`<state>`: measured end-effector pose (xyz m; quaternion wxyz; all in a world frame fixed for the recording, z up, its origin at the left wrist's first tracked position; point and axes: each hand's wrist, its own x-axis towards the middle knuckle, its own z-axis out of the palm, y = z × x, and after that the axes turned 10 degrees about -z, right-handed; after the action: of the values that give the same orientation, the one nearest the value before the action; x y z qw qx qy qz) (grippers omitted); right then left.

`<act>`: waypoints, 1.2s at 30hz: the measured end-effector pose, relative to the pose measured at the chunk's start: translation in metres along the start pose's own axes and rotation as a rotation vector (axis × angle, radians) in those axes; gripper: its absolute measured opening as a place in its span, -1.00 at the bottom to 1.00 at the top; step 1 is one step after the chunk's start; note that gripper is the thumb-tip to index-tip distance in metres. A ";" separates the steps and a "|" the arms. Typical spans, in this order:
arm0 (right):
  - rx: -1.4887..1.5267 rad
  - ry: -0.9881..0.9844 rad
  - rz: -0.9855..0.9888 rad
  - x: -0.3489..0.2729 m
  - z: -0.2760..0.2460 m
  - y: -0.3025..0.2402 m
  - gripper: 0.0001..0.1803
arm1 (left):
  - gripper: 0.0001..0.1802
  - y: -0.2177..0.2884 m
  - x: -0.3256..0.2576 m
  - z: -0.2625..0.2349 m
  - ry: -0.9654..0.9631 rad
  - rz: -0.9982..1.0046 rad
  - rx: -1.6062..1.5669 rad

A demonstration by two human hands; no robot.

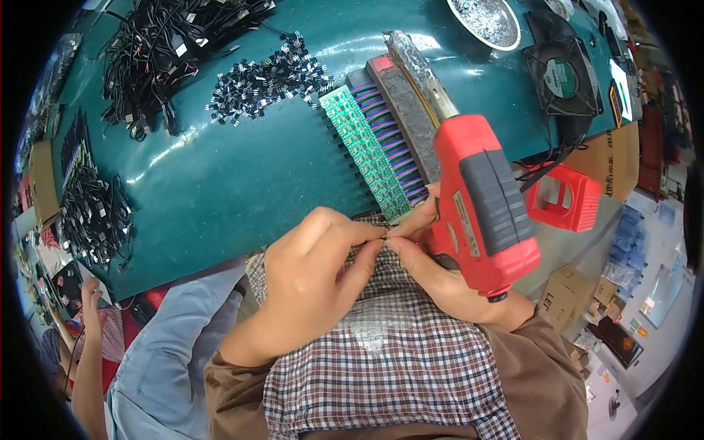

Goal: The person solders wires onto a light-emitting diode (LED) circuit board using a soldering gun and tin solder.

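Observation:
My left hand [312, 268] and my right hand [433, 268] meet just off the table's front edge, above my checked apron [381, 374]. Thumb and forefinger of each are pinched together around a tiny dark piece [384, 238], too small to name. Partly over my right hand lies a red and black gun-shaped tool [488, 213], its metal nozzle pointing away from me along a long grey block [407, 121]. Beside that block a strip of green circuit boards [363, 150] runs away from my fingers, with rows of coloured wires on its right side.
Black cables [158, 59] are heaped at the far left, with small black connectors [268, 81] nearer the middle. Another cable bundle [92, 216] lies at the left edge. A round metal dish [488, 22] and a black fan [563, 77] stand far right. Someone's arm [89, 352] shows at left.

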<state>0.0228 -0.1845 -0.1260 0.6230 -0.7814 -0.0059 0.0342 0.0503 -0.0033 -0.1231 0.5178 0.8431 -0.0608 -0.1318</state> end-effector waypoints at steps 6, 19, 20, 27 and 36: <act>-0.136 -0.083 -0.042 -0.009 -0.014 0.015 -0.46 | -0.74 0.001 -0.001 0.000 0.026 0.106 0.060; -0.011 -0.241 -0.116 0.016 -0.018 -0.018 -0.39 | -0.90 -0.015 0.013 0.002 0.210 -0.098 -0.071; -0.024 -0.241 -0.165 0.016 -0.017 -0.014 -0.40 | -0.90 -0.015 0.013 0.002 0.212 -0.099 -0.068; 0.210 -0.206 -0.048 0.015 -0.011 -0.004 -0.35 | -0.89 -0.019 0.018 0.004 0.219 -0.113 -0.083; 0.105 -0.319 -0.142 0.023 -0.020 -0.003 -0.33 | -0.89 -0.016 0.028 0.004 0.230 -0.131 -0.056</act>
<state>0.0474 -0.2018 -0.1198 0.6550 -0.7301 -0.1581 0.1139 0.0755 -0.0059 -0.1438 0.5348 0.8401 0.0580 -0.0696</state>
